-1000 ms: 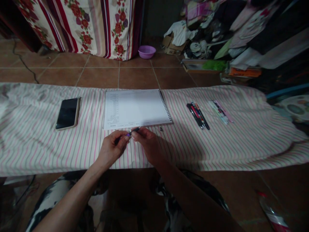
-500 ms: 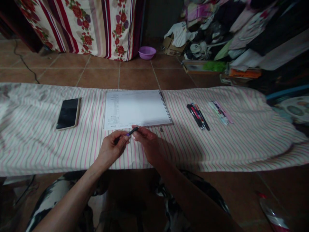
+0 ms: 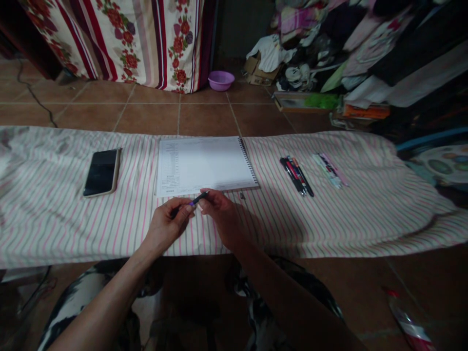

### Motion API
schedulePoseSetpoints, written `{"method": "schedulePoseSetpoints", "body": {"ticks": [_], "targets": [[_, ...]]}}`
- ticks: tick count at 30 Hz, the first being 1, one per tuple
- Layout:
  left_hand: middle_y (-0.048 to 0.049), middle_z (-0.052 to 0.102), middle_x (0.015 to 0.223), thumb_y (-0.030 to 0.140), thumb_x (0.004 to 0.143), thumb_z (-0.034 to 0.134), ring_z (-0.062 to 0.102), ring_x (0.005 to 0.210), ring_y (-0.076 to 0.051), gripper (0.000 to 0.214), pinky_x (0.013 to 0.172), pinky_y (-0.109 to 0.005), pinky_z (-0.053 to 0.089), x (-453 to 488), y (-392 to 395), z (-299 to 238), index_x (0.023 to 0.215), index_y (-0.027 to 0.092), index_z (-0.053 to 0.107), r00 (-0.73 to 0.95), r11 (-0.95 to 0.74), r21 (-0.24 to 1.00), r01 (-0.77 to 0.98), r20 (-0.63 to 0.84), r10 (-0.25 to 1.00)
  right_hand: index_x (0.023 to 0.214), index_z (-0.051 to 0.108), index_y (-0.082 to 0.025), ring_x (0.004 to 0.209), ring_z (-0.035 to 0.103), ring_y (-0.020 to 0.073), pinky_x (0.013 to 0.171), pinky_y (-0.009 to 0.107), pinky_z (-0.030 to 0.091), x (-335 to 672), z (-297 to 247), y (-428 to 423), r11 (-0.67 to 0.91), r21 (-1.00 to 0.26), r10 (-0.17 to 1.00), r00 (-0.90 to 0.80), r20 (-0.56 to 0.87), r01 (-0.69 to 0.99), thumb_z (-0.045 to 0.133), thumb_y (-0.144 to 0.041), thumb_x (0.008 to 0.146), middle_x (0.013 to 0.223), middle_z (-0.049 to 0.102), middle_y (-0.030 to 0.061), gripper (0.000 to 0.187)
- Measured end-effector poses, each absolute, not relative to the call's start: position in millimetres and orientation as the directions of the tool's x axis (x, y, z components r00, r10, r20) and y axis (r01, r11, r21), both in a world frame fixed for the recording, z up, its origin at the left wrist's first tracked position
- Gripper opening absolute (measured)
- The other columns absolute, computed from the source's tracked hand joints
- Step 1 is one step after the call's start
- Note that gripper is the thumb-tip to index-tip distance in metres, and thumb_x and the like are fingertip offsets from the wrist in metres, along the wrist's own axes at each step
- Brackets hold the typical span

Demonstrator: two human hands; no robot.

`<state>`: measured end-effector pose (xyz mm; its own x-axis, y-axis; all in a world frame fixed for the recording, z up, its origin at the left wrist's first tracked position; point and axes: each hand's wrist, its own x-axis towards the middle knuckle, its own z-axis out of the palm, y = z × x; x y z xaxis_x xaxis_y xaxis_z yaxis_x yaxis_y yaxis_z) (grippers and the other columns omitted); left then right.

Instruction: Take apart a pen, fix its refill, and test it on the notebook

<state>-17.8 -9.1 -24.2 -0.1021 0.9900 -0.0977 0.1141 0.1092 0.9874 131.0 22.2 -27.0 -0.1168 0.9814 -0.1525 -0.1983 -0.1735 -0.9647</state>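
Note:
A dark pen (image 3: 199,197) with a purple band slants over the near edge of an open spiral notebook (image 3: 212,161). My left hand (image 3: 165,220) is closed around the pen's lower left part, thumb on top by the purple band. At the upper end, my right hand (image 3: 222,214) has its thumb and fingers closed about the tip; the exact contact is partly hidden. The notebook shows a blank white page with a printed column on its left. Beside my right hand, a small dark piece (image 3: 242,196) lies on the striped cloth (image 3: 139,219).
A phone (image 3: 102,171) lies left of the notebook. To the right are several dark pens (image 3: 297,176) and a group of pale and pink pens (image 3: 331,170). Beyond the cloth stand a purple basin (image 3: 221,82) and a cardboard box (image 3: 261,70). A bottle (image 3: 409,319) is at lower right.
The whole view has shifted slightly, so things sit a little further left. Both hands keep nearly the same hold on the pen.

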Motion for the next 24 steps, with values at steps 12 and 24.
{"method": "schedulePoseSetpoints", "body": {"ticks": [12, 24], "targets": [[-0.0045, 0.069, 0.074, 0.043, 0.078, 0.065, 0.064, 0.067, -0.017, 0.029, 0.064, -0.028, 0.050, -18.6, -9.1, -26.1, 0.090, 0.017, 0.068, -0.077, 0.124, 0.984, 0.125, -0.115, 0.990, 0.083, 0.072, -0.021, 0.067, 0.056, 0.0126, 0.068, 0.028, 0.044, 131.7, -20.9, 21.8, -0.200, -0.959, 0.974, -0.147, -0.173, -0.201, 0.071, -0.032, 0.067, 0.071, 0.067, -0.0018, 0.019], [-0.0037, 0.068, 0.070, 0.044, 0.075, 0.068, 0.063, 0.066, -0.015, 0.031, 0.063, -0.027, 0.049, -15.2, -7.4, -26.5, 0.090, 0.016, 0.068, -0.085, 0.170, 0.985, -0.013, -0.170, 0.982, 0.098, 0.070, -0.022, 0.067, 0.057, 0.0119, 0.067, 0.027, 0.046, 131.2, -18.6, 21.0, -0.197, -0.958, 0.977, -0.129, -0.172, -0.208, 0.069, -0.036, 0.070, 0.080, 0.067, -0.0003, 0.031]]}}
